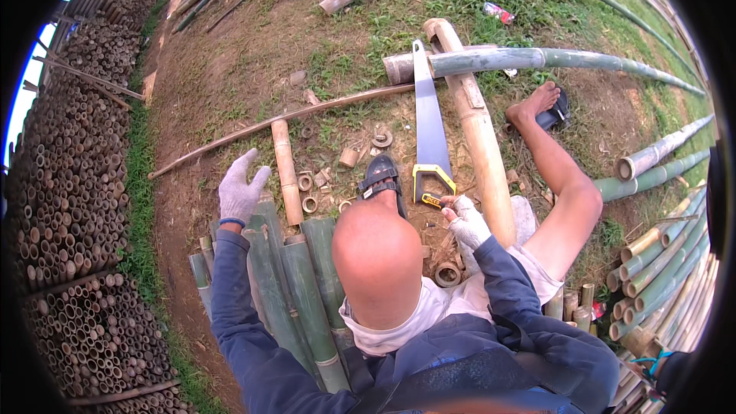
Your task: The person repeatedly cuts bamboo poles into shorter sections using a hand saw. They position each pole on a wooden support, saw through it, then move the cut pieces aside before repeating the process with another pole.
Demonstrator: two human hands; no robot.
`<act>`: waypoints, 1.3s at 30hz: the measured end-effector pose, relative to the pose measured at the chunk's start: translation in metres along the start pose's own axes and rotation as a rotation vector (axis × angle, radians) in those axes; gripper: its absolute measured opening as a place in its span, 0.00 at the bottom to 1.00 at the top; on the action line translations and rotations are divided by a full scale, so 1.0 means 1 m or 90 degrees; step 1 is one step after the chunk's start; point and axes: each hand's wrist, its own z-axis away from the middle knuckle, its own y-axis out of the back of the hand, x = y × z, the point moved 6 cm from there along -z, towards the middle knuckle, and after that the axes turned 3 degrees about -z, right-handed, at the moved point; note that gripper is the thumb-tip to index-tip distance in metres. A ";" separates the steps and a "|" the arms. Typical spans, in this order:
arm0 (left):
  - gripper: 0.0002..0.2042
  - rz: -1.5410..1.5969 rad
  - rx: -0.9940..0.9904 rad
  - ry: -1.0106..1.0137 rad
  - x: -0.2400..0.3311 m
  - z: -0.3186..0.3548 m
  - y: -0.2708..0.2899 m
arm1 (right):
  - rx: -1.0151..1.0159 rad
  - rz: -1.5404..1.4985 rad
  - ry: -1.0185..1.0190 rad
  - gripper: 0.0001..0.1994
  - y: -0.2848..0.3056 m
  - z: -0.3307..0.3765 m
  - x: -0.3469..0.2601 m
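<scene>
My left hand [241, 185], in a pale knitted glove, is raised with its fingers apart and nothing in them. It is above the ends of several green bamboo poles [310, 291] lying at my left side. My right hand [468, 222] wears a similar glove with bare fingertips. Its fingers close on the lower end of the black and yellow handle of a hand saw [431, 126]. The blade points away from me, its tip reaching across a long green bamboo pole [521, 57]. That pole crosses a thick tan bamboo post [479, 130].
A short tan bamboo piece [287, 169] and cut rings [310, 204] lie near my sandalled foot [380, 178]. A thin split strip [284, 117] runs across the ground. Bamboo stacks [84, 192] stand far left; more poles [667, 253] lie right. A crumpled bottle [498, 12] sits in the grass.
</scene>
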 end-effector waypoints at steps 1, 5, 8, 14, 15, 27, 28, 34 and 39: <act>0.31 -0.025 -0.035 -0.083 0.042 -0.030 -0.015 | -0.026 -0.002 -0.115 0.16 0.002 0.002 0.010; 0.33 -0.122 -0.203 -0.409 0.198 -0.129 -0.098 | 0.056 -0.020 -0.051 0.17 0.015 -0.001 0.007; 0.38 -0.200 -0.251 -0.530 0.291 -0.191 -0.167 | 0.053 0.025 -0.048 0.18 0.013 -0.004 0.010; 0.53 -0.195 -0.239 -0.462 0.382 -0.265 -0.280 | 0.040 0.122 -0.017 0.17 0.005 0.005 0.011; 0.52 -0.181 -0.221 -0.454 0.384 -0.270 -0.291 | 0.048 0.056 -0.032 0.18 0.006 0.006 0.013; 0.32 -0.092 -0.245 -0.439 0.376 -0.282 -0.281 | 0.042 0.107 -0.156 0.23 -0.017 -0.016 0.018; 0.32 -0.090 -0.284 -0.420 0.375 -0.282 -0.276 | 0.138 0.236 -0.012 0.28 -0.013 -0.025 0.002; 0.34 -0.118 -0.295 -0.396 0.366 -0.283 -0.247 | 0.297 0.319 -0.001 0.40 -0.021 -0.100 0.009; 0.34 -0.166 -0.258 -0.381 0.331 -0.287 -0.229 | 0.293 0.243 -0.263 0.37 -0.011 -0.147 0.062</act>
